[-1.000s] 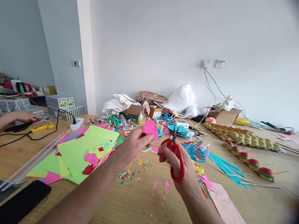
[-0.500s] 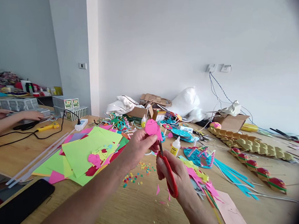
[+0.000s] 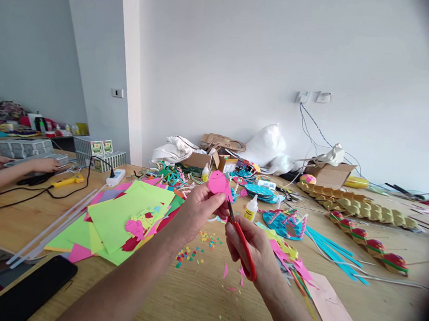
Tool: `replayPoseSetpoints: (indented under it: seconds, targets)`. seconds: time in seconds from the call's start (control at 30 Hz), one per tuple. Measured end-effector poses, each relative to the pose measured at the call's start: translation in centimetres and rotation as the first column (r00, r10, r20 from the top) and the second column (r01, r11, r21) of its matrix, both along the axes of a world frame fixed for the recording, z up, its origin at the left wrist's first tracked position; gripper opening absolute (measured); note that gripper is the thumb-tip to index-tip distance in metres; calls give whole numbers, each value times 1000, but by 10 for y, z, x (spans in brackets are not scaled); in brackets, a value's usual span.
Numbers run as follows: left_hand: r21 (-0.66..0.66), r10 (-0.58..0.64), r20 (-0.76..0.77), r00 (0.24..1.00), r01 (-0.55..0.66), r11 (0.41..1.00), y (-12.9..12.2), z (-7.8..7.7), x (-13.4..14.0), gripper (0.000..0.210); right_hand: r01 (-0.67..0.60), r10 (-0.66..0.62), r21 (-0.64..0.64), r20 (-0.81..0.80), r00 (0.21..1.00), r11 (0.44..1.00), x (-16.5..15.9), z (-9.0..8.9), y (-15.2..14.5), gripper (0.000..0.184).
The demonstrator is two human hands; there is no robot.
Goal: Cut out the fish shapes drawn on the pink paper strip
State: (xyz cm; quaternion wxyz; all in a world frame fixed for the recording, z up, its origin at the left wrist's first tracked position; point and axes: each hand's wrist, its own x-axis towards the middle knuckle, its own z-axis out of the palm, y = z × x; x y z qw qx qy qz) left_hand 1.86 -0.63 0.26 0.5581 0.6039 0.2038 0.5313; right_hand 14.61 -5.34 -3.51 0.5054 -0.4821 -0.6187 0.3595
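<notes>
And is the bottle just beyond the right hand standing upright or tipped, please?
Upright: the bottle has its white nozzle pointing up, above its label.

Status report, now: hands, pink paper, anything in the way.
Left hand pinching rounded pink paper piece. Right hand gripping red-handled metal scissors, blades at paper's lower edge. Pink paper scraps on wooden table below; no obstruction seen.
</notes>
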Motion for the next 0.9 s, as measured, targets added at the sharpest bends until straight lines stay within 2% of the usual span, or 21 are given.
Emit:
replayPoseSetpoints:
  seconds: [0.4,0.9]
  targets:
    - [26,28,-25,999,-27,999,1,-1,0,14,14,-15,-31,-24,1000,999,0,-2,2,39]
    - [74,-10,-69,998,15,997,4,-1,-6,20,11,-11,-52,-11,1000,999,1,-1,3,38]
